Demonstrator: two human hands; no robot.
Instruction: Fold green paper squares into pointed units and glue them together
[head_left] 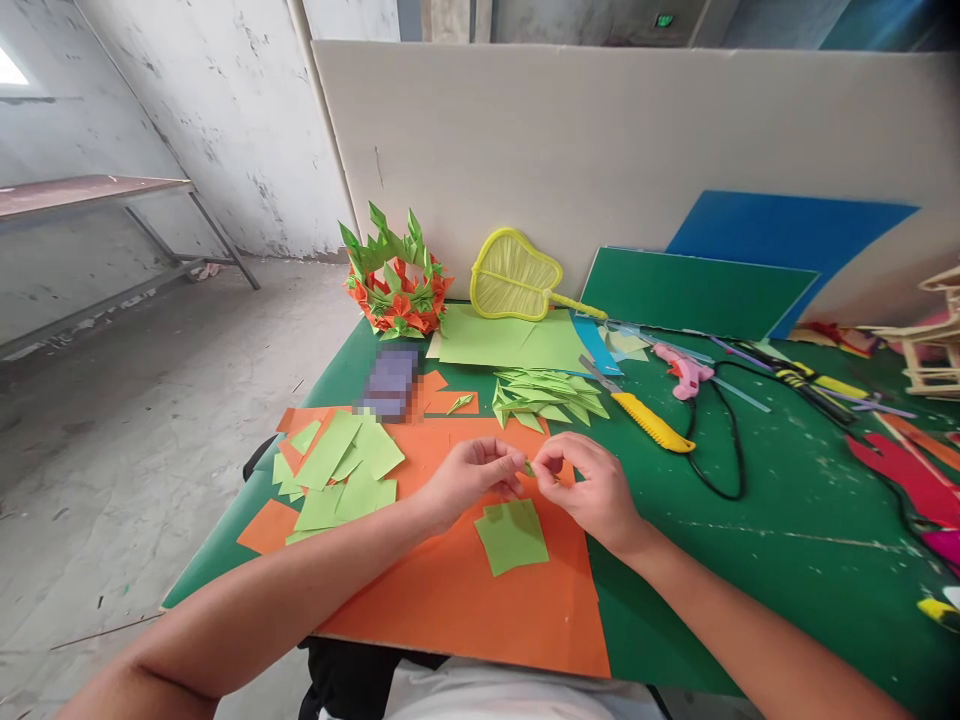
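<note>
Above an orange sheet [465, 610], my left hand [480, 475] and my right hand [585, 485] meet fingertip to fingertip. Both pinch a small folded piece of green paper [529, 468], mostly hidden by the fingers. Just below them lie a few green paper squares [514, 538]. Loose green squares [349, 470] are scattered to the left, with orange scraps among them. Beyond my hands is a pile of pointed, folded green pieces [551, 397]. One more folded green piece [460, 404] rests on an orange slip.
A green-and-orange folded-paper crown [397, 280] stands at the back left, beside a yellow fan-shaped object [516, 275]. A yellow utility knife [649, 418] with its blade out and a pink glue gun [682, 372] with a black cord lie right. A pixelated object [390, 385] sits left.
</note>
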